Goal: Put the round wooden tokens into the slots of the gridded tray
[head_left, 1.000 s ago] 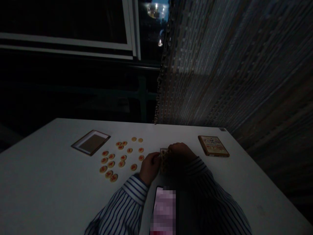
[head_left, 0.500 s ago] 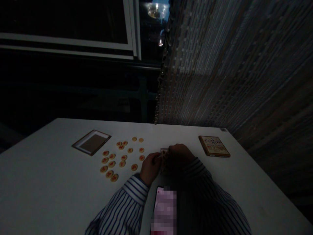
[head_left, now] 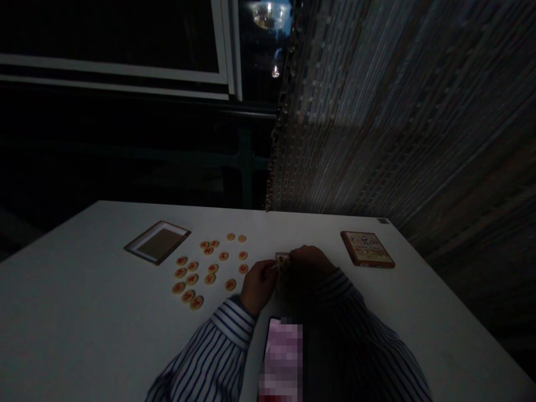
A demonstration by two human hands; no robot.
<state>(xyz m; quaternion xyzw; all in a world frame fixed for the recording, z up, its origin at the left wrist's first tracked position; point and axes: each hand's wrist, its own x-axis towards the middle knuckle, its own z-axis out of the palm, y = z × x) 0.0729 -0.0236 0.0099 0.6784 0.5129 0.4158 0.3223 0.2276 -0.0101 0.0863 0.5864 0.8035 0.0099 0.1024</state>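
Note:
Both my hands meet at the middle of a white table in dim light. My left hand is closed, pinching the left side of a small packet of round game pieces. My right hand is curled over the packet's right end, gripping it. To the left of my hands lie several loose round tan discs with red marks, spread flat on the table. Both my arms wear striped sleeves.
An open box tray lies at the left beyond the discs. A flat printed box lid sits at the right. A phone with a lit screen lies near the table's front edge. A beaded curtain hangs behind.

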